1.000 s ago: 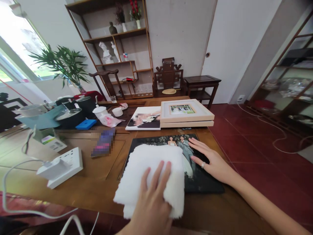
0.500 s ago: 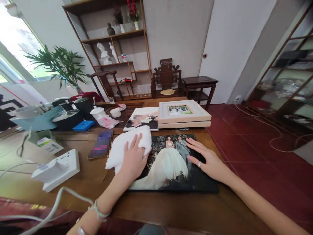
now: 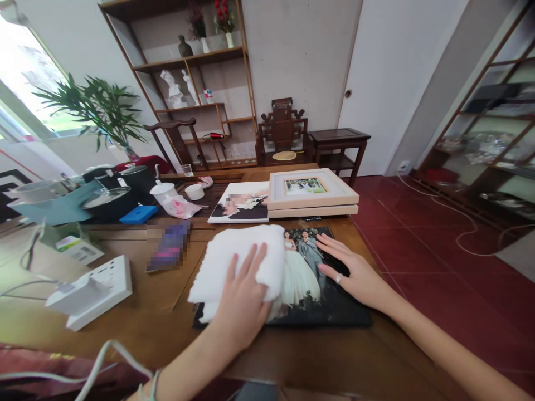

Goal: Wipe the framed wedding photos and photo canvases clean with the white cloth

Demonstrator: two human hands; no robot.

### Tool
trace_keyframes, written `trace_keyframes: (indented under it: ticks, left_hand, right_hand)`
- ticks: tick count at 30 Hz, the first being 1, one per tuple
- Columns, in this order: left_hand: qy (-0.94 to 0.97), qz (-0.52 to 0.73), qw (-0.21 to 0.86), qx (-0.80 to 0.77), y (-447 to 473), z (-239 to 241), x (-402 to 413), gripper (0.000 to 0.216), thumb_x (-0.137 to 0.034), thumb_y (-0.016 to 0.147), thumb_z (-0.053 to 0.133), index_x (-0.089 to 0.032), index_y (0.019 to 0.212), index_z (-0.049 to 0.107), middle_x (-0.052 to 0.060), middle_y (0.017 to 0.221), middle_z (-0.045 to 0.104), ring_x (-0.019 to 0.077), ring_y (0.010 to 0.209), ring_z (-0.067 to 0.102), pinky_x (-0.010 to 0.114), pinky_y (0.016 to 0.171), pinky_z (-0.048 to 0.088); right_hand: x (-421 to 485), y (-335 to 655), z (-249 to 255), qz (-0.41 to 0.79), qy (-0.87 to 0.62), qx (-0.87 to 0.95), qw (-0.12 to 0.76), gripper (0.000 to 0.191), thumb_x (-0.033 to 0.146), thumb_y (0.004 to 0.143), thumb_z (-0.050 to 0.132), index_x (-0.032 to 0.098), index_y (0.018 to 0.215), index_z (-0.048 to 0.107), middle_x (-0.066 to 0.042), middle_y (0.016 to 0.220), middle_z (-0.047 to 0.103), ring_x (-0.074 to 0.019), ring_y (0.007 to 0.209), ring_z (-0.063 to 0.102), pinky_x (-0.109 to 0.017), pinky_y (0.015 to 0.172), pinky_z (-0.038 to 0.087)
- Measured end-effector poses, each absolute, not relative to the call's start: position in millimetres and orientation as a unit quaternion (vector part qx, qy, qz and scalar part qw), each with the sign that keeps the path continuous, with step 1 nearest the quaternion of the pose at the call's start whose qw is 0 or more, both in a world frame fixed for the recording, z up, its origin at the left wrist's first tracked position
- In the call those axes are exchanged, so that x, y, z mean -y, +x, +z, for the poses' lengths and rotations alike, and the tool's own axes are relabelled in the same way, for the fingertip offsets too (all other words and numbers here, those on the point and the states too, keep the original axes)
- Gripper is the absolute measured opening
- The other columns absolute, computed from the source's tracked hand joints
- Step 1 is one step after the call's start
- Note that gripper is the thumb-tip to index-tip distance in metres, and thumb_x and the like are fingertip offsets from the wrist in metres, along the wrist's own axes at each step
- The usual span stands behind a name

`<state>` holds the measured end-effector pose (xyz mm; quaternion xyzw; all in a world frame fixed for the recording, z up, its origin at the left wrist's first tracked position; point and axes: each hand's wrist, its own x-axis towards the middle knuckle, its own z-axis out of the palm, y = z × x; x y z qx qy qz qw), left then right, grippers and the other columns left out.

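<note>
A large dark wedding photo panel [image 3: 330,309] lies flat on the wooden table [image 3: 137,323]. My left hand [image 3: 242,295] presses a folded white towel [image 3: 242,256] onto the panel's left half, fingers stretched flat on the cloth. My right hand [image 3: 355,273], wearing a ring, lies flat with spread fingers on the panel's right side, holding it down.
Behind the panel sit a stack of pale framed pictures [image 3: 311,195] and another photo print [image 3: 240,203]. A white power strip [image 3: 90,289] with cables lies at left, with pots, cups and a blue box [image 3: 137,214] beyond. Red tiled floor is at right.
My left hand slid the towel from the panel's near edge up to its far left corner, then back toward the middle. My right hand stayed flat on the panel.
</note>
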<state>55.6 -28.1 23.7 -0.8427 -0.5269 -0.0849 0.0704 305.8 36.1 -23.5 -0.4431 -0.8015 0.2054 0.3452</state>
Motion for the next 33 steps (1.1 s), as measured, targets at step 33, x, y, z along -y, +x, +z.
trace_keyframes:
  ticks: [33]
  left_hand:
    - [-0.770,-0.081,0.146,0.616,27,17,43,0.030,-0.016,0.080,0.049,-0.016,0.053,0.060,0.019,0.143,0.036,0.0343,0.132,0.035,0.056,0.094,0.037]
  right_hand:
    - [-40,308,-18,0.256,-0.430,0.786,0.363,0.044,0.035,0.083,0.059,0.027,0.125,0.055,-0.005,0.139,0.047,-0.0254,0.134,0.032,-0.050,0.109,0.029]
